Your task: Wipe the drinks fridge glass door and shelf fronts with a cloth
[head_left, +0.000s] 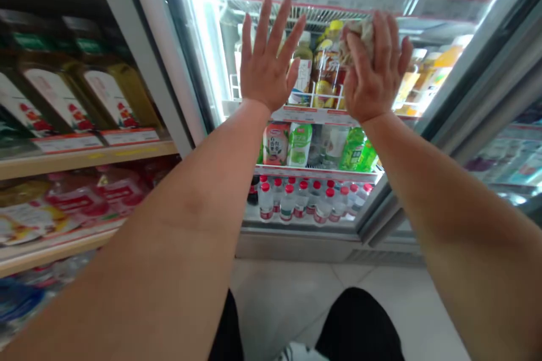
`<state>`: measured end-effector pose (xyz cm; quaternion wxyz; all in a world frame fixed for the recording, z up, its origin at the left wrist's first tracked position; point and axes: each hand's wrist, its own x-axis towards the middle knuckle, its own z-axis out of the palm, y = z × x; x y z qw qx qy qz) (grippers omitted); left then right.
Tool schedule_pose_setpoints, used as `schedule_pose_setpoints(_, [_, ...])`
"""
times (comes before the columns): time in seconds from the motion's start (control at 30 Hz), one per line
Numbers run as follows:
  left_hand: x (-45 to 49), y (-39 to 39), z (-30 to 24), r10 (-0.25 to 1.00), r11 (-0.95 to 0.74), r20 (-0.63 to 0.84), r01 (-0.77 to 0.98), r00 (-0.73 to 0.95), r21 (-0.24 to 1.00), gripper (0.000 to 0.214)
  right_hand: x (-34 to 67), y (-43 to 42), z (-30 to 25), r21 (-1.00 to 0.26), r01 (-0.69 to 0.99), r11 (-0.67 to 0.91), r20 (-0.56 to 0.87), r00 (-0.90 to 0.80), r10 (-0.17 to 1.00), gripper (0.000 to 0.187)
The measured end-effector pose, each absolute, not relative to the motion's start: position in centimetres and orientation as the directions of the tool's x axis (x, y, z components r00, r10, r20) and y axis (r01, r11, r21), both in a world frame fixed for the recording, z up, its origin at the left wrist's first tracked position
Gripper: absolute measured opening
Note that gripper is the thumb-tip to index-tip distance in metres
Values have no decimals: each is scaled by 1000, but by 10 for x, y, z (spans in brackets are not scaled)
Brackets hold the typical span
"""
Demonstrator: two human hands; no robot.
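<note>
Two forearms reach up nearest my view, and beyond them I see the left hand spread wide, palm toward the glass door. Under the bent fingers of the right hand I have a crumpled cloth, bunched toward the thumb side. It lies well apart from the left hand, off to its right, so the right hand is nearer, touching it. Wadded like that, it shows me no clear long axis.
</note>
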<state>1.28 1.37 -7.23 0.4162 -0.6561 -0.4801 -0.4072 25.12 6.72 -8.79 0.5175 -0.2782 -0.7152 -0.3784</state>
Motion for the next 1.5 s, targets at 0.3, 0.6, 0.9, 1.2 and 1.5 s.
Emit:
schedule_pose_setpoints(0.3, [13, 9, -74, 257, -185, 939, 966, 227, -183, 67, 249, 61, -86, 64, 845, 531, 991, -119, 69, 57])
schedule_pose_setpoints(0.6, [11, 12, -73, 254, -282, 941, 948, 222, -148, 78, 251, 67, -88, 185, 816, 548, 974, -225, 5, 50])
schedule_pose_setpoints(0.9, [12, 10, -73, 255, -191, 939, 964, 232, -186, 77, 251, 61, -87, 282, 739, 611, 922, -386, 40, 49])
schedule_pose_setpoints(1.2, [15, 10, -72, 290, -205, 931, 965, 221, -165, 67, 253, 67, -89, 242, 765, 596, 959, -281, -29, 51])
schedule_pose_setpoints(1.5, [12, 7, -75, 250, -248, 938, 953, 238, -176, 73, 252, 66, -90, 97, 843, 529, 995, -78, -58, 54])
